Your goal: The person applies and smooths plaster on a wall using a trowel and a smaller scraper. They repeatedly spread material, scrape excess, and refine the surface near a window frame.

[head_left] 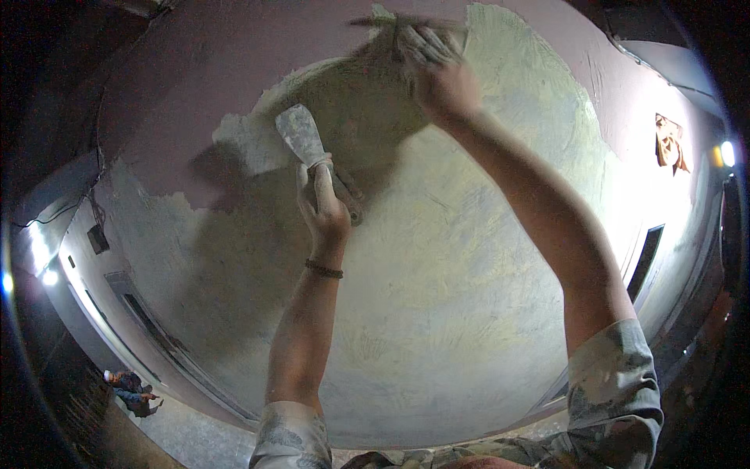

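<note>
Chalky with white residue, my left hand (323, 209) grips a putty knife (299, 131), its coated blade pointing up in front of the wall. High up at the top centre, my right hand (437, 78) holds a wide flat blade (367, 23), blurred, against the wall. The wall (461, 281) carries patchy pale greenish-grey plaster with a ragged upper edge against mauve paint.
A person (133, 387) in dark top and blue trousers is low at the lower left, near the floor (203, 442). Wall lamps (725, 152) glow at both sides. A torn brown patch (668, 144) and dark openings (644, 262) mark the right wall.
</note>
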Demonstrator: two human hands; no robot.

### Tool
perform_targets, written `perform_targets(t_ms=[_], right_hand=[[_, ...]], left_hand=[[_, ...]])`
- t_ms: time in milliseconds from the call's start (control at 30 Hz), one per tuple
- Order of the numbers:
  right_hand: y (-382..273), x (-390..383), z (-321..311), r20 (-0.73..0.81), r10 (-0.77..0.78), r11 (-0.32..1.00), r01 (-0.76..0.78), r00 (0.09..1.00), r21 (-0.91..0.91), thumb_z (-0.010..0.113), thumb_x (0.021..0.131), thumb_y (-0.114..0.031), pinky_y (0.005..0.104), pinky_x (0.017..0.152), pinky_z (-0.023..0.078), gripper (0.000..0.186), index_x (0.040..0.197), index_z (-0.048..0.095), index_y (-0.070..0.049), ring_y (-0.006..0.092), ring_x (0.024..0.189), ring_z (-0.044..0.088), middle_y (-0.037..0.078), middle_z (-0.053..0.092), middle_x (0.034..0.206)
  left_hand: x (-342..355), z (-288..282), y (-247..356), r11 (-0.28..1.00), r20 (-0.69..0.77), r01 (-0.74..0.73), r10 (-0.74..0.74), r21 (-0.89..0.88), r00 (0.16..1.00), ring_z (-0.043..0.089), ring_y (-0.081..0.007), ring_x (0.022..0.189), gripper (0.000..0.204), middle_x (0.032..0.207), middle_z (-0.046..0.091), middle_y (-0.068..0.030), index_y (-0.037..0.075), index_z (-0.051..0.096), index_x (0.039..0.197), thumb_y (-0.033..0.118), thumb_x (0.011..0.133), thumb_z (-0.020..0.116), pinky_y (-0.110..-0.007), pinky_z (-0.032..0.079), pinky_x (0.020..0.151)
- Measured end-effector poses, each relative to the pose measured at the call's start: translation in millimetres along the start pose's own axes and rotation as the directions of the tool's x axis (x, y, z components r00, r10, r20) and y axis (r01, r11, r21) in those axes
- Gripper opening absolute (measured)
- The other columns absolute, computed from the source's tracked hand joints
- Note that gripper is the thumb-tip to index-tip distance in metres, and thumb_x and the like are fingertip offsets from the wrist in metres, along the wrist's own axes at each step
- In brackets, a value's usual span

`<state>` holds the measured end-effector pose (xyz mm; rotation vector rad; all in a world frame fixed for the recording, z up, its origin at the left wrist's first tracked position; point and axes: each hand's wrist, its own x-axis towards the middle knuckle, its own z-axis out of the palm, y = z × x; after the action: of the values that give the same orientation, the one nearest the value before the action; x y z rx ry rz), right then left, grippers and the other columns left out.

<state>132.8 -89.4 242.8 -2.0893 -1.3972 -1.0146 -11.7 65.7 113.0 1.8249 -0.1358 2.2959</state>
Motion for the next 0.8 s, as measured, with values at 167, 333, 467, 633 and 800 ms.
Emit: perform_targets(t_ms=[167, 333, 467, 633, 800], right_hand=[[-16, -10, 39, -0.383, -0.584, 0.810, 0.542, 0.716, -0.223, 0.059, 0.097, -0.027, 0.0420, 0.119, 0.043, 0.043, 0.136, 0.066, -0.010, 0.0295, 0.147, 0.045, 0.012, 0.055, 0.153], [20, 38, 8, -0.723, -0.280, 0.949, 0.296, 0.632, -0.109, 0.056, 0.101, -0.030, 0.0466, 0.107, 0.052, 0.045, 0.140, 0.063, -0.010, 0.0293, 0.133, 0.059, 0.009, 0.063, 0.145], [3, 6, 59, -0.511, -0.565, 0.824, 0.473, 0.648, -0.311, 0.059, 0.094, -0.022, 0.0459, 0.128, 0.028, 0.046, 0.139, 0.066, -0.013, 0.0302, 0.153, 0.035, 0.009, 0.045, 0.163], [28, -22, 56, -0.443, -0.645, 0.732, 0.669, 0.622, -0.127, 0.060, 0.093, -0.017, 0.0435, 0.123, 0.039, 0.048, 0.141, 0.063, -0.012, 0.0340, 0.148, 0.044, 0.008, 0.053, 0.156], [90, -7, 14, -0.806, -0.279, 0.952, 0.260, 0.521, -0.161, 0.062, 0.093, -0.021, 0.0457, 0.122, 0.037, 0.049, 0.141, 0.061, -0.013, 0.0301, 0.146, 0.047, 0.006, 0.057, 0.153]], left_hand=[[2, -1, 16, 0.984, -0.152, 0.175, -0.179, -0.038, 0.972, 0.065, -0.0218, 0.095, 0.037, 0.104, 0.065, -0.0158, -0.009, 0.056, 0.120, 0.024, 0.107, 0.046, -0.032, 0.053, 0.075], [-4, -6, 15, 0.725, 0.163, 0.530, -0.516, -0.440, 0.841, 0.063, -0.0236, 0.095, 0.035, 0.103, 0.064, -0.0163, -0.007, 0.058, 0.113, 0.024, 0.106, 0.044, -0.037, 0.052, 0.084], [-2, -4, 2, 0.954, -0.021, 0.227, -0.235, -0.199, 0.972, 0.060, -0.0236, 0.097, 0.034, 0.104, 0.064, -0.0140, -0.003, 0.061, 0.111, 0.026, 0.106, 0.044, -0.040, 0.049, 0.091], [-4, -5, 0, 0.811, 0.134, 0.456, -0.439, -0.366, 0.888, 0.060, -0.0233, 0.087, 0.035, 0.089, 0.063, -0.0092, -0.002, 0.060, 0.114, 0.029, 0.107, 0.045, -0.039, 0.047, 0.096], [-1, -1, -3, 0.933, 0.064, 0.205, -0.195, -0.295, 0.979, 0.058, -0.0178, 0.063, 0.032, 0.082, 0.063, -0.0077, 0.000, 0.056, 0.110, 0.030, 0.108, 0.045, -0.040, 0.052, 0.085]])
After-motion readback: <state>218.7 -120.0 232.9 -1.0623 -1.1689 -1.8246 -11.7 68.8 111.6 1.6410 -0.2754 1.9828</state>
